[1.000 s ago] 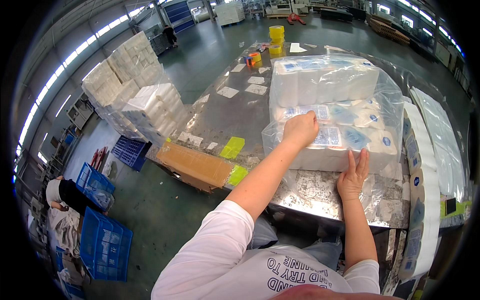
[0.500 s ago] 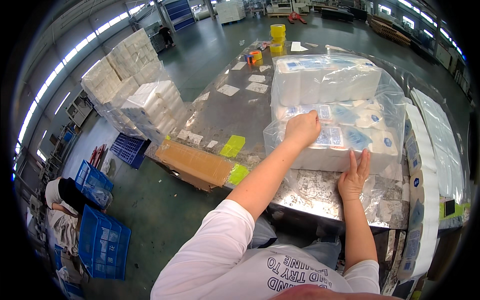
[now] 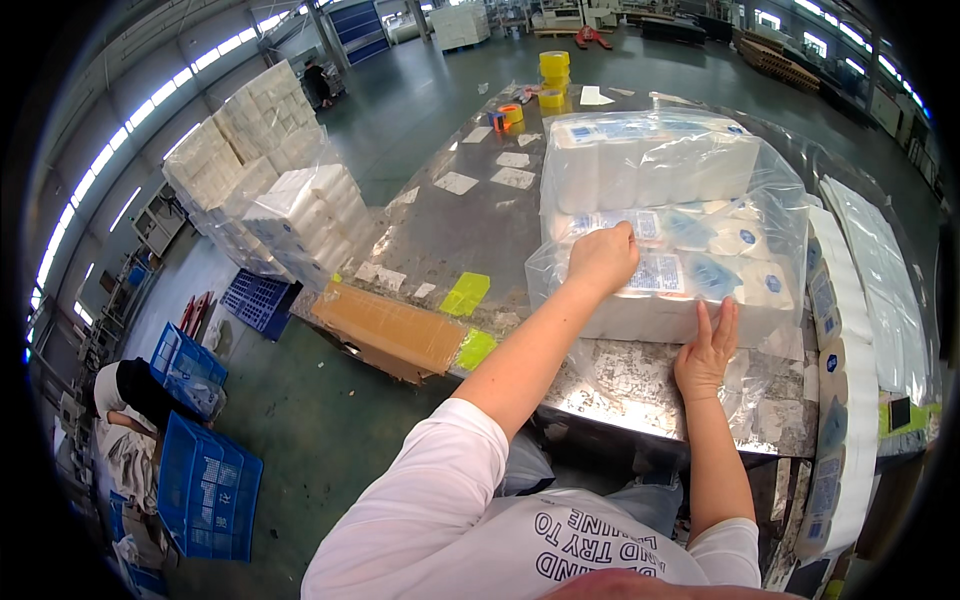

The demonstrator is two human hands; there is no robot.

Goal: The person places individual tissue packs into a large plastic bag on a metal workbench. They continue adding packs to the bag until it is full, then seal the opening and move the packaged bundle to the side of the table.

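Note:
A large clear plastic bag lies on the metal worktable, enclosing several white packs of paper rolls. One pack stands higher at the far side; the near pack sits closest to me, with blue print on its wrap. My left hand is closed in a fist over the tops of the packs, with the bag's film in it; its fingertips are partly hidden. My right hand rests its outstretched fingers against the near pack's front side, through the film.
A long row of wrapped rolls runs along the table's right, beside flat clear bags. Yellow tape rolls and a tape dispenser stand at the far edge. Stacked packs, blue crates and a bending person are left.
Both hands stay almost in place; the left has shifted very slightly leftward. In the background, a distant person at the upper left has moved a little left.

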